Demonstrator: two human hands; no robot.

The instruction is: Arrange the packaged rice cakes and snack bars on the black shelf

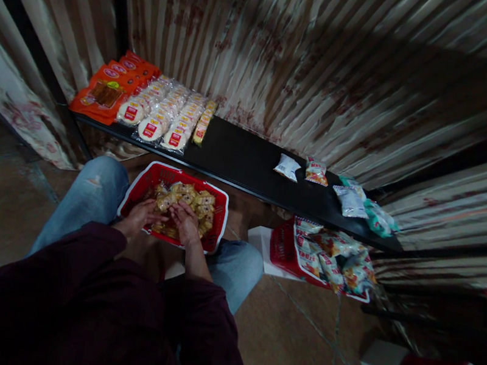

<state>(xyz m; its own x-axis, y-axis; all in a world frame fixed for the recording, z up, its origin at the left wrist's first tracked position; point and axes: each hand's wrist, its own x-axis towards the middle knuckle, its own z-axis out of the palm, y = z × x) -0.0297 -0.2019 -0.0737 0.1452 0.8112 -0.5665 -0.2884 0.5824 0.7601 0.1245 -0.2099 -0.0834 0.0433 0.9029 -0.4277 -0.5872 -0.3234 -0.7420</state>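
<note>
A red basket (220, 219) with a white rim sits between my knees, holding several small packets in clear, yellowish wrappers (203, 201). My left hand (144, 216) is at the near left side of the basket, its fingers stretched toward the packets. Over the middle of the basket, my right hand (185, 221) has its fingers spread at the near edge of the packets. I see nothing held in either hand, though their palms are partly hidden.
Behind the basket runs a black shelf (238, 160). Its left end bears orange packets (105, 89), rows of round white crackers (153, 128) and a yellow pack (202, 126); small bags (351, 201) lie toward the right. Below stands another red basket (282, 247) of snack bags.
</note>
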